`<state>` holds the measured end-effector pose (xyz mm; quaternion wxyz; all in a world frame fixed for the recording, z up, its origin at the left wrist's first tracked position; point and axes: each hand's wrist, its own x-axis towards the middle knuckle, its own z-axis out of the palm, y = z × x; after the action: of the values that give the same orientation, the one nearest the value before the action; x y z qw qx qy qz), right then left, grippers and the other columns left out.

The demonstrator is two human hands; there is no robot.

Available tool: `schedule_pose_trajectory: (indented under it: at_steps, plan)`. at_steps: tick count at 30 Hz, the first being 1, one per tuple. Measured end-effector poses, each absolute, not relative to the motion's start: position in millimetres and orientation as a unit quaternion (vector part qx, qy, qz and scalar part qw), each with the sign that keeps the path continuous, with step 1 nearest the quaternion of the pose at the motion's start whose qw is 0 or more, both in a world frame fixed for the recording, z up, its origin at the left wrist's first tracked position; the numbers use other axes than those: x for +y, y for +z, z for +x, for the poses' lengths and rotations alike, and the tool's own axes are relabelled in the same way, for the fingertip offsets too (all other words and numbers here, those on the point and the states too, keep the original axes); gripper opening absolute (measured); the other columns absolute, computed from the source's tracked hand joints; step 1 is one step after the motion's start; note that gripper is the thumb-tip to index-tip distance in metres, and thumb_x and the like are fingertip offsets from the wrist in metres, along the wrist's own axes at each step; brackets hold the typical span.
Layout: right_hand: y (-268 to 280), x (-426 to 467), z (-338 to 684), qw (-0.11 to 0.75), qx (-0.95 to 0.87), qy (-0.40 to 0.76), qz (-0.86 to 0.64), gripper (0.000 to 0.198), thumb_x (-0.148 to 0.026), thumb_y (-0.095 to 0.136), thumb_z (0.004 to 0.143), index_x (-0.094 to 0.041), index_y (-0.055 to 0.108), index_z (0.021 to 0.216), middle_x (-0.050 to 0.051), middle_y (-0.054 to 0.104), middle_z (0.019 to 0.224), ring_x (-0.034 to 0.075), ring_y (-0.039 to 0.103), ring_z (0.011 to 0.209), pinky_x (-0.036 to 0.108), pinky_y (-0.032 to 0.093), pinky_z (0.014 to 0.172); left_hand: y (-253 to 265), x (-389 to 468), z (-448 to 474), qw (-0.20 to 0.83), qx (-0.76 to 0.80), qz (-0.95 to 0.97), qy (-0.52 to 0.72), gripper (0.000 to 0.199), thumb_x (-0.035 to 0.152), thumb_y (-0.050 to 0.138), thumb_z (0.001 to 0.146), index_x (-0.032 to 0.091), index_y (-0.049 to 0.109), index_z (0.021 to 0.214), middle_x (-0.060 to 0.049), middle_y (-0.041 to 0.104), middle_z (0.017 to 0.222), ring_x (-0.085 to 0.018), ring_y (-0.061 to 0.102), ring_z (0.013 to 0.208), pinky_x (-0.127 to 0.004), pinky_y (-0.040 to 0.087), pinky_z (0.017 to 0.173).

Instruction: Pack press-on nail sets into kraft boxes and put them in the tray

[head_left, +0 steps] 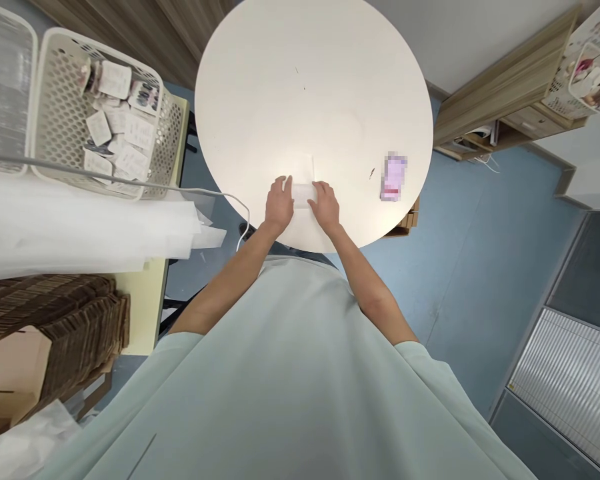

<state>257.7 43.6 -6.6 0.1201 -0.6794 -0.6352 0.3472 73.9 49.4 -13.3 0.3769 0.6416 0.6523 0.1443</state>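
Note:
A small white packet (304, 195), apparently folded in thin translucent sheet, lies near the front edge of the round white table (310, 73). A pale flap of the sheet stretches flat beyond it, away from me. My left hand (280, 203) grips the packet's left end between thumb and fingers. At its right end, my right hand (325, 205) has the thumb and bent fingers closed on the edge in the same way. What is inside the packet cannot be made out against the white tabletop.
A pixelated purple object (394, 177) lies on the table's right side, beside a small dark bit. To the left are a plastic basket (40, 127) of carded packets, white foam sheets (80, 223) and stacked cardboard boxes (80, 333). A white cable (205, 191) hangs near the table.

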Motion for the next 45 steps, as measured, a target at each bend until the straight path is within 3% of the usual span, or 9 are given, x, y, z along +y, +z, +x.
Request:
schedule_pose_trajectory:
  at_steps: [3, 6, 13, 22, 30, 33, 37, 42, 45]
  plan:
    - [-2.5, 49.1, 259.6, 0.074, -0.708, 0.349, -0.610, 0.053, -0.041, 0.050, 0.115, -0.025, 0.051, 0.166, 0.011, 0.045, 0.178, 0.027, 0.035, 0.169, 0.052, 0.038, 0.138, -16.1, 53.9, 71.1, 0.401, 0.575, 0.704, 0.117, 0.060, 0.028, 0.040, 0.111, 0.017, 0.047, 0.169, -0.017, 0.045, 0.178, -0.032, 0.034, 0.169, -0.054, 0.027, 0.139]
    - [3.7, 45.2, 266.1, 0.035, -0.738, 0.356, -0.572, 0.059, -0.042, 0.048, 0.115, -0.024, 0.044, 0.171, 0.011, 0.038, 0.183, 0.028, 0.033, 0.171, 0.053, 0.041, 0.136, -12.7, 52.6, 67.0, 0.410, 0.557, 0.718, 0.082, 0.061, 0.024, 0.035, 0.110, 0.014, 0.047, 0.169, -0.017, 0.044, 0.179, -0.031, 0.037, 0.168, -0.053, 0.029, 0.139]
    - [18.1, -10.7, 273.8, -0.012, -0.753, 0.345, -0.560, 0.064, -0.028, 0.054, 0.111, -0.017, 0.042, 0.173, 0.015, 0.033, 0.184, 0.033, 0.034, 0.171, 0.056, 0.041, 0.135, 6.2, 7.3, 55.6, 0.422, 0.514, 0.744, 0.068, 0.063, 0.033, 0.054, 0.105, 0.016, 0.051, 0.165, -0.018, 0.042, 0.180, -0.034, 0.037, 0.168, -0.055, 0.032, 0.137]
    - [22.5, -51.5, 286.3, 0.003, -0.752, 0.355, -0.556, 0.061, -0.047, 0.048, 0.116, -0.021, 0.048, 0.171, 0.011, 0.041, 0.181, 0.031, 0.040, 0.167, 0.052, 0.044, 0.132, 9.9, -28.6, 47.3, 0.455, 0.535, 0.709, 0.063, 0.071, 0.033, 0.069, 0.095, 0.020, 0.054, 0.164, -0.014, 0.047, 0.177, -0.031, 0.044, 0.165, -0.050, 0.031, 0.137]
    - [24.1, -16.3, 280.0, 0.067, -0.655, 0.395, -0.641, 0.051, -0.052, 0.041, 0.118, -0.021, 0.069, 0.147, 0.014, 0.074, 0.145, 0.029, 0.069, 0.130, 0.042, 0.058, 0.109, 10.9, 0.0, 59.3, 0.447, 0.663, 0.595, 0.082, 0.036, 0.046, 0.064, 0.103, 0.023, 0.074, 0.129, -0.014, 0.078, 0.136, -0.035, 0.071, 0.126, -0.045, 0.054, 0.110]
    - [18.9, 0.1, 276.4, 0.073, -0.622, 0.409, -0.664, 0.047, -0.053, 0.044, 0.117, -0.020, 0.076, 0.125, 0.012, 0.079, 0.124, 0.025, 0.074, 0.104, 0.037, 0.059, 0.097, 4.7, 11.6, 69.3, 0.431, 0.701, 0.564, 0.069, 0.027, 0.048, 0.062, 0.104, 0.024, 0.072, 0.106, -0.015, 0.078, 0.116, -0.034, 0.071, 0.110, -0.045, 0.055, 0.099]
    - [9.4, 14.0, 271.8, 0.083, -0.581, 0.407, -0.700, 0.038, -0.053, 0.054, 0.112, -0.021, 0.076, 0.111, 0.010, 0.079, 0.117, 0.024, 0.074, 0.100, 0.036, 0.059, 0.093, -3.6, 20.9, 79.6, 0.422, 0.723, 0.544, 0.065, 0.018, 0.042, 0.062, 0.102, 0.025, 0.068, 0.099, -0.016, 0.075, 0.111, -0.037, 0.067, 0.110, -0.049, 0.053, 0.101]
    - [5.5, 16.9, 264.9, 0.072, -0.535, 0.386, -0.748, 0.036, -0.052, 0.060, 0.111, -0.021, 0.072, 0.125, 0.012, 0.079, 0.121, 0.028, 0.075, 0.111, 0.041, 0.061, 0.097, -6.5, 20.6, 84.0, 0.414, 0.741, 0.522, 0.085, 0.020, 0.044, 0.063, 0.101, 0.026, 0.069, 0.103, -0.016, 0.076, 0.113, -0.041, 0.062, 0.126, -0.053, 0.053, 0.105]
    - [10.5, 19.1, 261.9, 0.066, -0.591, 0.330, -0.733, 0.049, -0.047, 0.054, 0.115, -0.019, 0.059, 0.154, 0.019, 0.066, 0.153, 0.030, 0.067, 0.137, 0.045, 0.060, 0.109, -6.1, 20.5, 85.5, 0.436, 0.754, 0.481, 0.096, 0.024, 0.046, 0.067, 0.100, 0.024, 0.070, 0.110, -0.015, 0.077, 0.124, -0.036, 0.067, 0.123, -0.049, 0.053, 0.106]
